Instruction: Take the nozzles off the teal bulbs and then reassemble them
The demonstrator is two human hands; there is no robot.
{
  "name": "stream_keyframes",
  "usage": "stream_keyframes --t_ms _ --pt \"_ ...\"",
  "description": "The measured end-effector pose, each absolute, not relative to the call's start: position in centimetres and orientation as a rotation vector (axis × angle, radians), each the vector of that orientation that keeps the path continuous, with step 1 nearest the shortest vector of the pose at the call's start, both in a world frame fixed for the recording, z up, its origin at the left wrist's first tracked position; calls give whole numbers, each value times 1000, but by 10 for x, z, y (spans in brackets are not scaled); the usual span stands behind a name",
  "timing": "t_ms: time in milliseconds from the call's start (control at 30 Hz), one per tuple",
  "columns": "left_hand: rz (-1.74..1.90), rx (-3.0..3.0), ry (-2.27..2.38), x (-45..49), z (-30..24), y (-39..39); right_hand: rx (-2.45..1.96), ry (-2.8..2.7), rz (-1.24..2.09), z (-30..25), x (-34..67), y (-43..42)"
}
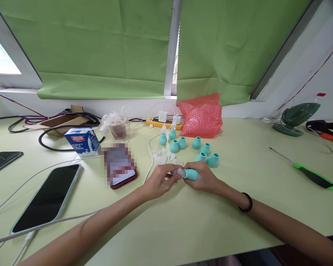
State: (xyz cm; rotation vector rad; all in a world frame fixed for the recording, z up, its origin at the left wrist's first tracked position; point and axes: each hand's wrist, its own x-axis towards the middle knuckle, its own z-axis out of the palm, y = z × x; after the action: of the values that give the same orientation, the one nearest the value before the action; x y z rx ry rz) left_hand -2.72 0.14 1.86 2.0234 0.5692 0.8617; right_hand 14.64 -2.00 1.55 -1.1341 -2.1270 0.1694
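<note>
Centrally over the bench, the right hand grips a teal bulb, held sideways, while the left hand pinches a clear tip at its mouth; how firmly the two are joined, I cannot tell. From them, loose clear pieces lie at ten to eleven o'clock, other teal bulbs stand from eleven round to two, a red-cased phone lies at nine, and a screwdriver at three.

Smth, matt, rubbery-lkg bulbs
</note>
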Motion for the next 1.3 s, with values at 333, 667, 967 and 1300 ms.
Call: stream_keyframes --t_ms 333,667,967,1300 --pt "853 2460 463 -33 23 7 -1144 -2046 923 19 144 -19" --pt "1121 1873 685 -35 33 7 -940 -1691 1121 25 141 -23" --pt "714 2725 988 -42 26 28 -972 -1461 904 14 146 -18" --pt "803 2774 1149 -31 3 21 -1095 -1750 529 11 142 -21"
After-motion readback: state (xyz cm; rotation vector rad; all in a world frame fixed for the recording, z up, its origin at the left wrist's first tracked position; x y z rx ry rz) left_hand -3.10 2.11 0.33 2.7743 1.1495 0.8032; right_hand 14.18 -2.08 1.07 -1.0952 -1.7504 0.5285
